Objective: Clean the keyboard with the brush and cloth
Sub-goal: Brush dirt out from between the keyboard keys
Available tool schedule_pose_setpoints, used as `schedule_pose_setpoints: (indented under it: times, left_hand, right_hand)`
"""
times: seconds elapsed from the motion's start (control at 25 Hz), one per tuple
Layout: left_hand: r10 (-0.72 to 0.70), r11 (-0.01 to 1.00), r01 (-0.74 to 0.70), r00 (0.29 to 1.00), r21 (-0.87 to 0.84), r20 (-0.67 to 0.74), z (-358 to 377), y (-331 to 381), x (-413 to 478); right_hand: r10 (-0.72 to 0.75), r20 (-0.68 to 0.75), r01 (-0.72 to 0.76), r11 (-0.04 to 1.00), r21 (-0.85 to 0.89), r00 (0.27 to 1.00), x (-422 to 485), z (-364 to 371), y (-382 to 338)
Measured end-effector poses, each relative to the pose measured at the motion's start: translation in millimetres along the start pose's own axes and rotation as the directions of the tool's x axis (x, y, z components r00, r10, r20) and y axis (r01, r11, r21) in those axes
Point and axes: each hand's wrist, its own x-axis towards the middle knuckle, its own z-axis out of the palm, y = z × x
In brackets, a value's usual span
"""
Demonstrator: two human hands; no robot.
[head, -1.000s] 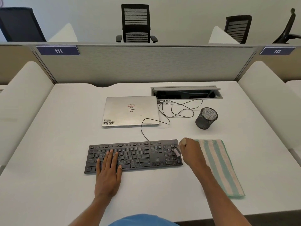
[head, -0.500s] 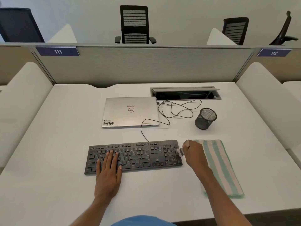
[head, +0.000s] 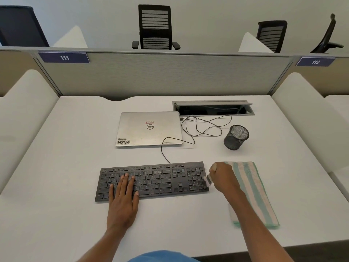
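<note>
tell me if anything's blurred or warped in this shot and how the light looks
Head view: the wide-angle lens makes the side panels lean outward; the brush in the right hand, at the keyboard edge, is smeared; light is soft and even, faint shadows by the left hand and mesh cup; no glare on the laptop lid.

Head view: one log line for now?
right hand: grips brush at keyboard right end | left hand: flat on keys | striped cloth: beside keyboard

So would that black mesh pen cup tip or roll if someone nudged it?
The black wire-mesh pen cup looks empty and see-through, so it is probably light and easily tipped. It is round, so once on its side it would likely roll.
</note>
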Motion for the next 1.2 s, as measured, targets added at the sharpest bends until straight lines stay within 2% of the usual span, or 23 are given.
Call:
schedule_pose_setpoints:
  times: [0.16, 0.32, 0.48, 0.6, 0.76, 0.8, 0.92, 1.0, 1.12, 1.2]
  left_hand:
    - [0.004, 1.000, -0.004, 1.000, -0.009, -0.001, 0, 1, 0]
    - [-0.006, 1.000, 0.006, 1.000, -0.008, -0.006, -1, 0, 2]
    - [-0.003, 1.000, 0.003, 1.000, 0.002, 0.001, 1, 1, 1]
    - [0.004, 1.000, -0.004, 1.000, 0.004, 0.000, 1, 1, 0]
    - [0.004, 1.000, -0.004, 1.000, 0.001, 0.003, 1, 1, 1]
    - [0.005, 1.000, -0.005, 1.000, 0.004, 0.000, 1, 0, 0]
    - [0.002, 1.000, -0.002, 1.000, 0.007, 0.001, 1, 0, -1]
    - [0.000, 1.000, 0.000, 1.000, 0.014, -0.002, 0, 1, 0]
    - [0.003, 1.000, -0.003, 1.000, 0.008, 0.001, 1, 2, 0]
    - [0.009, 1.000, -0.009, 1.000, 0.000, -0.001, 1, 2, 0]
  right_hand:
    - [0.024, -0.058, -0.020, 0.998, 0.064, 0.998, -1, 7, 1]
    - [0.001, -0.001, -0.001, 1.000, -0.004, 1.000, -1, 10, -3]
    - [-0.056, -0.100, 0.075, 0.978, 0.196, 0.993, 0, 14, -19]
    - [-0.050, -0.092, 0.063, 0.988, 0.144, 0.994, -7, 24, -17]
    - [-0.036, 0.002, 0.036, 0.998, -0.047, 0.999, -15, 20, -17]
    - [-0.046, 0.026, 0.047, 0.998, -0.050, 0.999, -15, 17, -20]
    - [-0.146, 0.116, 0.130, 0.982, 0.135, 0.982, -12, 11, -35]
    - [-0.219, 0.223, 0.181, 0.967, 0.176, 0.950, -13, 14, -47]
    - [-0.264, 0.313, 0.185, 0.947, 0.261, 0.912, -13, 20, -51]
    - [-0.232, 0.321, 0.138, 0.947, 0.291, 0.918, -9, 14, -41]
